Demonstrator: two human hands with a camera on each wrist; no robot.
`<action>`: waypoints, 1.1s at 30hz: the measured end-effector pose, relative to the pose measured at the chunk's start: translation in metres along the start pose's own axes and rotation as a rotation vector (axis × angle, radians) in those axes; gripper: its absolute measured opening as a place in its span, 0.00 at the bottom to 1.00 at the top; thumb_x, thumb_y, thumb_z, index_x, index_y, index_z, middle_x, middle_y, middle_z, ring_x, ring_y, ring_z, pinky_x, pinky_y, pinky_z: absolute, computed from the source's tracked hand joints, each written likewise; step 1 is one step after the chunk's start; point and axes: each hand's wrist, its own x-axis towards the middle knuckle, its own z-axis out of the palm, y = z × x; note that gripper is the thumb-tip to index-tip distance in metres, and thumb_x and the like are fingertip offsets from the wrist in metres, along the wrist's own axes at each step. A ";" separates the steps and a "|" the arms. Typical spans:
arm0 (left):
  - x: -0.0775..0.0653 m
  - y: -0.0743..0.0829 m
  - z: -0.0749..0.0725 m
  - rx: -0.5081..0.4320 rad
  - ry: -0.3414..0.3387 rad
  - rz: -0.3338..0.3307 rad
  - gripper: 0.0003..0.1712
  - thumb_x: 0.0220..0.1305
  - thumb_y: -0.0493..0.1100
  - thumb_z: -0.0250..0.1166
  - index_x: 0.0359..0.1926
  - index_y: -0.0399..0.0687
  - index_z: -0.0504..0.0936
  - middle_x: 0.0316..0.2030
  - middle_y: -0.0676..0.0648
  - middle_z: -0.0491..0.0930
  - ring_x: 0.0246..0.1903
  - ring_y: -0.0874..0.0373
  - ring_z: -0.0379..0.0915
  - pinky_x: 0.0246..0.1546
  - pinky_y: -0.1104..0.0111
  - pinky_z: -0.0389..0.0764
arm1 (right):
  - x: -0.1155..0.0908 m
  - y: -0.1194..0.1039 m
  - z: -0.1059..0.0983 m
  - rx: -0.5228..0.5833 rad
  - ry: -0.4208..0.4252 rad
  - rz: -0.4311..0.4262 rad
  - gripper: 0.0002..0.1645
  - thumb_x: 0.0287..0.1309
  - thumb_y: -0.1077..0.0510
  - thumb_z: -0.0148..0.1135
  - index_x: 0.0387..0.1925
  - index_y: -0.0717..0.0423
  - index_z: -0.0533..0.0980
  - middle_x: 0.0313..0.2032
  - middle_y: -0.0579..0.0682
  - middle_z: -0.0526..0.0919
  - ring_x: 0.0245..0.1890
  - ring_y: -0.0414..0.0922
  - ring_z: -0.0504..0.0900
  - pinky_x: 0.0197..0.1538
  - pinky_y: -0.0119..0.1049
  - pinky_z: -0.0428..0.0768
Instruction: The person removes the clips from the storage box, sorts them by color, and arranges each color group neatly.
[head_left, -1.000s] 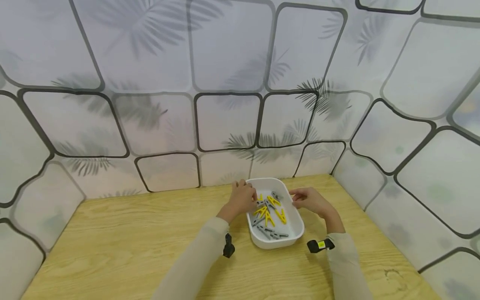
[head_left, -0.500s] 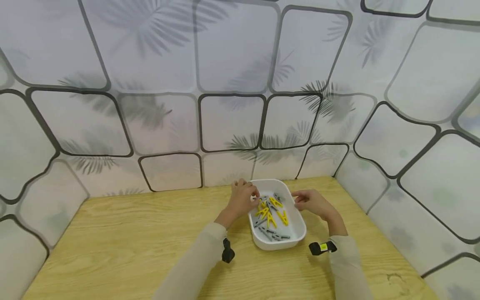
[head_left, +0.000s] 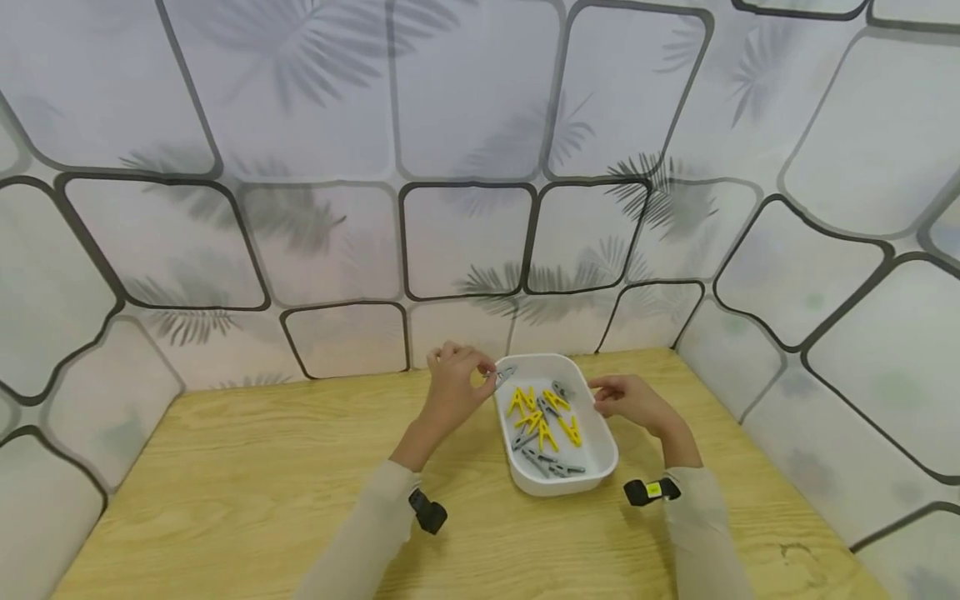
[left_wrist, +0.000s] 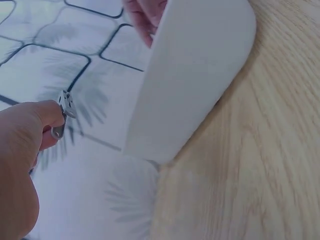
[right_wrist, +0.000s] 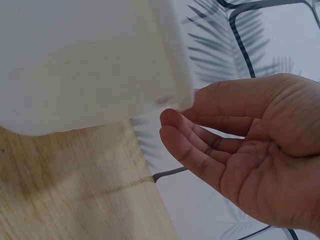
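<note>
My left hand (head_left: 452, 390) is just off the tub's far left corner, pinching a grey clothespin (left_wrist: 67, 106) between thumb and fingertips. In the head view that clothespin overlaps the rim. The white plastic tub (head_left: 558, 488) stands on the table with several yellow clothespins (head_left: 545, 437) and several grey clothespins (head_left: 534, 461) loose on its floor. On the far right side, my right hand (head_left: 636, 406) holds the tub's rim; in the right wrist view the fingertips (right_wrist: 172, 140) curl beneath its edge while another finger reaches behind the wall.
The wooden table (head_left: 247, 483) stretches widely to the left of the tub. A patterned curtain-like wall (head_left: 337, 250) closes off the back and both sides, close behind the tub. Dark wrist cameras (head_left: 429, 511) sit on both sleeves.
My left hand has lifted out of the tub and moved left and away, bringing a grey clothespin up past the rim. My right hand stays at the tub's right edge.
</note>
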 end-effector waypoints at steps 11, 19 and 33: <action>-0.029 -0.019 -0.056 0.039 0.157 -0.098 0.05 0.55 0.35 0.73 0.32 0.45 0.85 0.30 0.46 0.83 0.41 0.44 0.70 0.51 0.42 0.58 | -0.003 -0.001 -0.002 -0.011 -0.005 0.003 0.28 0.65 0.67 0.61 0.64 0.74 0.70 0.41 0.61 0.83 0.40 0.44 0.81 0.48 0.47 0.85; -0.059 -0.048 -0.090 0.057 0.221 -0.192 0.05 0.55 0.34 0.73 0.33 0.43 0.85 0.29 0.44 0.82 0.38 0.45 0.66 0.47 0.44 0.53 | -0.003 -0.004 -0.001 -0.023 -0.007 -0.003 0.29 0.65 0.66 0.61 0.65 0.75 0.69 0.43 0.62 0.83 0.41 0.43 0.81 0.47 0.41 0.85; -0.101 -0.074 -0.111 0.068 0.283 -0.499 0.05 0.56 0.35 0.71 0.34 0.39 0.85 0.31 0.39 0.83 0.40 0.39 0.67 0.55 0.39 0.51 | -0.003 -0.003 0.001 -0.021 -0.025 -0.004 0.30 0.66 0.65 0.61 0.65 0.76 0.68 0.44 0.63 0.82 0.42 0.43 0.81 0.47 0.40 0.85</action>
